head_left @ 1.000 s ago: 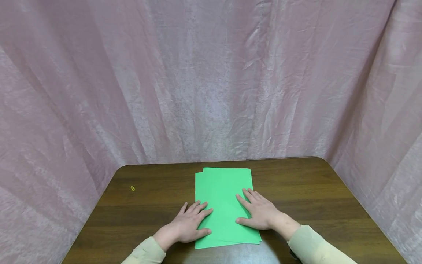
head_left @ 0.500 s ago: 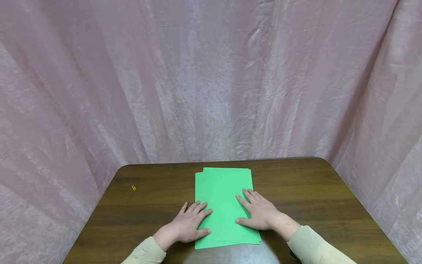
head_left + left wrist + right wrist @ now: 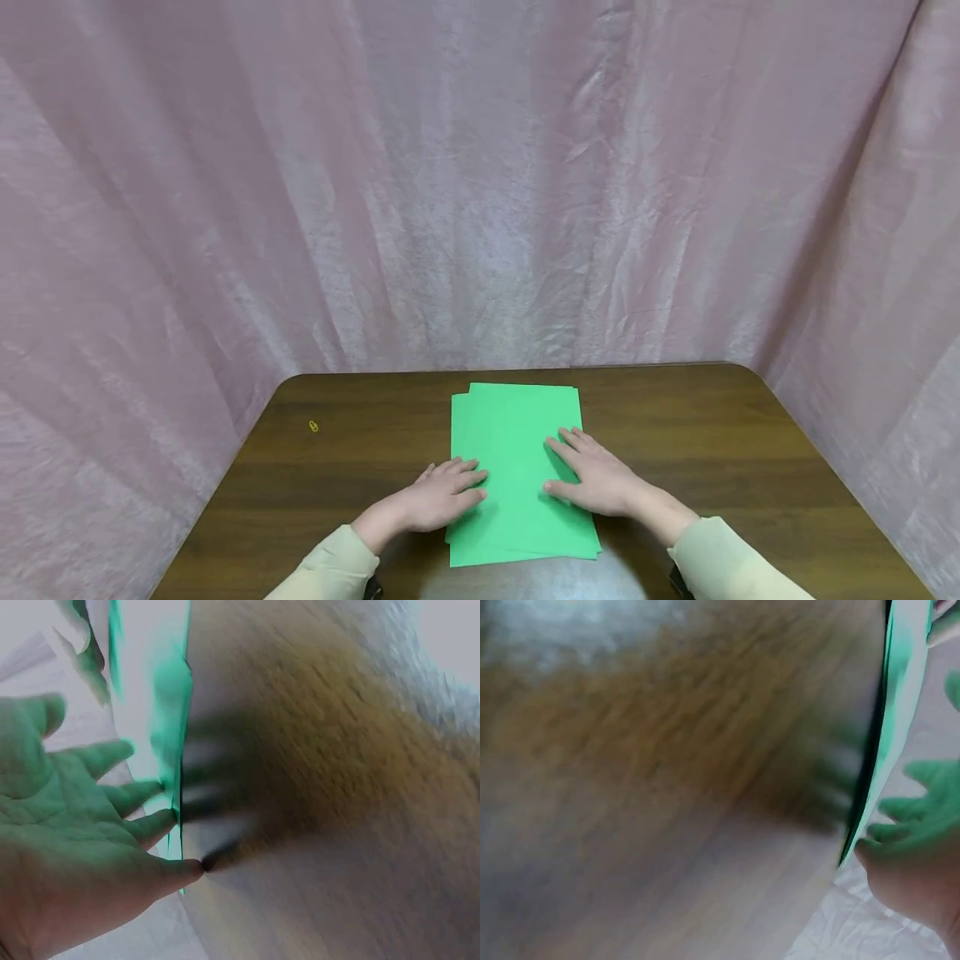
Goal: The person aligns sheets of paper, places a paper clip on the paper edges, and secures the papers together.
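Overlapping sheets of green paper [image 3: 517, 433] lie flat on the wooden table, their edges a little out of line. My left hand [image 3: 442, 496] is over the left edge of the sheets, fingers extended; in the left wrist view the palm of this hand [image 3: 75, 802] is raised off the surface, with fingertips close to the paper [image 3: 161, 675]. On the other side, my right hand [image 3: 596, 479] is over the right edge with its fingers spread. The right wrist view catches that hand [image 3: 922, 825] beside the paper edge [image 3: 900, 705]. Neither hand grips anything.
A small yellow paper clip [image 3: 313, 426] lies at the far left of the wooden table [image 3: 697, 433]. Pink curtains [image 3: 480, 183] hang behind the table and along its sides.
Both hands lay flat on the paper before; now their palms have lifted, the left one more visibly. The paper stays in place, while the whole head view has shifted slightly.
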A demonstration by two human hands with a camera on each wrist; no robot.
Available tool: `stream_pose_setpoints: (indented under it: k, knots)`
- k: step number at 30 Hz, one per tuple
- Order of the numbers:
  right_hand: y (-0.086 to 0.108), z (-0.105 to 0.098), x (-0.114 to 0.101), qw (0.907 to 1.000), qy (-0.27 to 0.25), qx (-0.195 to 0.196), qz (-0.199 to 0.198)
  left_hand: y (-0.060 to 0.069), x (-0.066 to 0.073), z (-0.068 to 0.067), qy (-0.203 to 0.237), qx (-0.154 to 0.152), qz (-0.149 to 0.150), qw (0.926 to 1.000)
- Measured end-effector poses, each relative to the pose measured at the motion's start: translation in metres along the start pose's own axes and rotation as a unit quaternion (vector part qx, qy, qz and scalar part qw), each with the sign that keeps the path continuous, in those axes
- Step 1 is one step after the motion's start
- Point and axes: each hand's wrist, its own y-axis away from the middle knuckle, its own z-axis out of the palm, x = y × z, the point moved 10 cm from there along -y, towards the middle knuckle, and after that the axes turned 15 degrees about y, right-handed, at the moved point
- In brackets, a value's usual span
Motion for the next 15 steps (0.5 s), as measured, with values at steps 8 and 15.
stream_pose_setpoints:
  k: [8, 15]
  knots:
    - [0.015, -0.023, 0.016, 0.9665, -0.233, 0.021, 0.106, 0.014, 0.001, -0.02, 0.23, 0.034, -0.022, 0.9723]
    - [0.036, -0.026, 0.028, 0.8904, -0.422, -0.013, 0.171, 0.035, -0.017, -0.026, 0.404, 0.061, -0.077, 0.9094]
